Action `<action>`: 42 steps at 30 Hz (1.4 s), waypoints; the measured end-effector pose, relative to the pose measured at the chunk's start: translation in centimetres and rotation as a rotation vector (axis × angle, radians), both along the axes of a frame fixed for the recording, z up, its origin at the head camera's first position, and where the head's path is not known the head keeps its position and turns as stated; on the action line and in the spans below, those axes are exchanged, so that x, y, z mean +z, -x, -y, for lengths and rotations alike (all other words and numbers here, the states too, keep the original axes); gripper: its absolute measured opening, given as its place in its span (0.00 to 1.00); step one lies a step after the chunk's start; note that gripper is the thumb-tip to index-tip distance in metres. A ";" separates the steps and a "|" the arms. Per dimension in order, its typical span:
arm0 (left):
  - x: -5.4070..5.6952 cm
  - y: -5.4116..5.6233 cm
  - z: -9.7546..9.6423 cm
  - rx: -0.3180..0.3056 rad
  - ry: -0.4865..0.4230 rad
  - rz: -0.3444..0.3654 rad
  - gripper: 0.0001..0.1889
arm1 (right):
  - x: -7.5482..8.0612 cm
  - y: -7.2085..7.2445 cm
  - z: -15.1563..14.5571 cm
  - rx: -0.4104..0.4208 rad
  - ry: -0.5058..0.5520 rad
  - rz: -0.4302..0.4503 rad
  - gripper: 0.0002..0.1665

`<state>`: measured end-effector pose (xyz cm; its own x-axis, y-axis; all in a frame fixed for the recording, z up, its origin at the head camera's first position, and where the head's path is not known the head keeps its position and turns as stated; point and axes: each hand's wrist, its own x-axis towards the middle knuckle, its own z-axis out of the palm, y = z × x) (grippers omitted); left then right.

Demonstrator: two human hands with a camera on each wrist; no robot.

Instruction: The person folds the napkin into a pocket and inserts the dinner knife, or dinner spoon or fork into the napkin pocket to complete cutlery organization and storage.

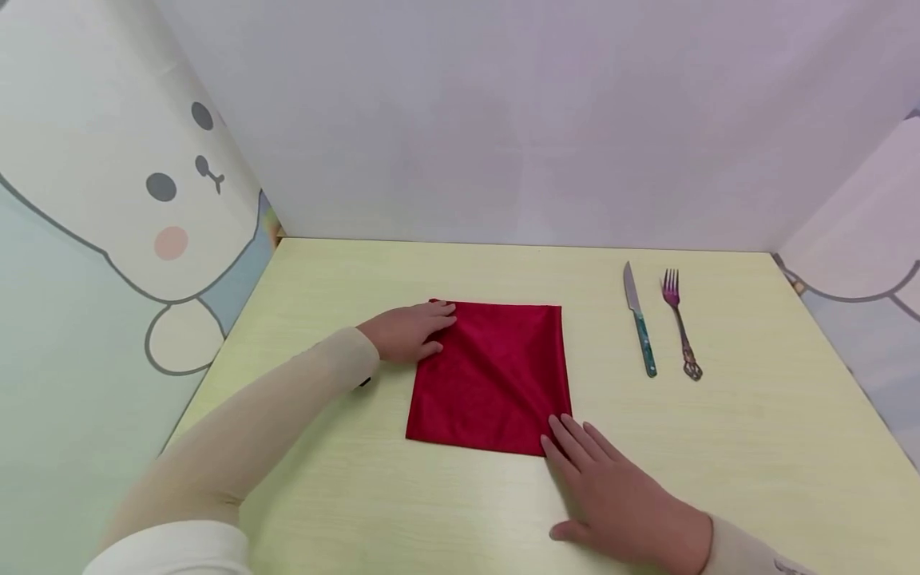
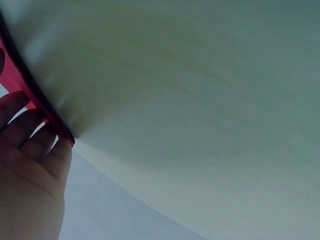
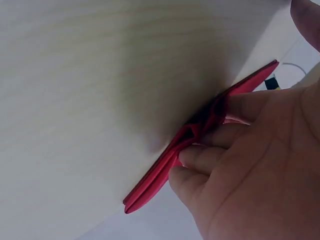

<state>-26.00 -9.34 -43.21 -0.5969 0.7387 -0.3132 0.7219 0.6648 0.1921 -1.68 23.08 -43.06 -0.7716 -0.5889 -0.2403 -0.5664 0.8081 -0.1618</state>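
A red cloth napkin (image 1: 489, 375), folded to a square, lies on the table with a slanting crease from upper left to lower right. My left hand (image 1: 408, 331) rests on its upper left corner with fingers spread. At the lower right corner, the straight fingers of my right hand (image 1: 611, 495) press on the cloth, the thumb held apart. In the right wrist view the napkin's edge (image 3: 150, 185) shows stacked layers under the right hand (image 3: 250, 160). The left wrist view has the left hand (image 2: 35, 155) touching the napkin's border (image 2: 37, 95).
To the right of the napkin lie a knife (image 1: 640, 323) with a teal handle and a fork (image 1: 679, 319) with an ornate handle, side by side. The pale wooden table (image 1: 345, 495) meets a light curtain (image 1: 503, 120) at the back. Printed cloth (image 1: 72, 319) hangs at the left.
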 end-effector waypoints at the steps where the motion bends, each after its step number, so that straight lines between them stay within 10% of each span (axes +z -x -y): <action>1: -0.1 0.0 -0.1 -0.003 0.011 -0.003 0.34 | -0.1 -0.1 -0.1 0.003 -0.006 -0.004 0.64; 13: 0.1 -0.1 0.0 0.001 -0.017 0.017 0.35 | -0.7 -1.2 -1.9 0.038 0.039 -0.137 0.61; 30: -0.1 -0.5 0.0 0.054 0.011 0.025 0.38 | -0.4 -0.4 -2.6 -0.040 0.061 -0.058 0.62; 42: 0.9 -4.7 1.5 0.122 0.029 -0.012 0.36 | -0.4 2.9 -3.9 -0.149 0.101 -0.092 0.60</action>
<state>-21.27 -10.85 -42.28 -0.6855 0.6511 -0.3258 0.6378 0.7528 0.1627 -4.58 27.01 -43.42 -0.8681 -0.4840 -0.1103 -0.4578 0.8664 -0.1994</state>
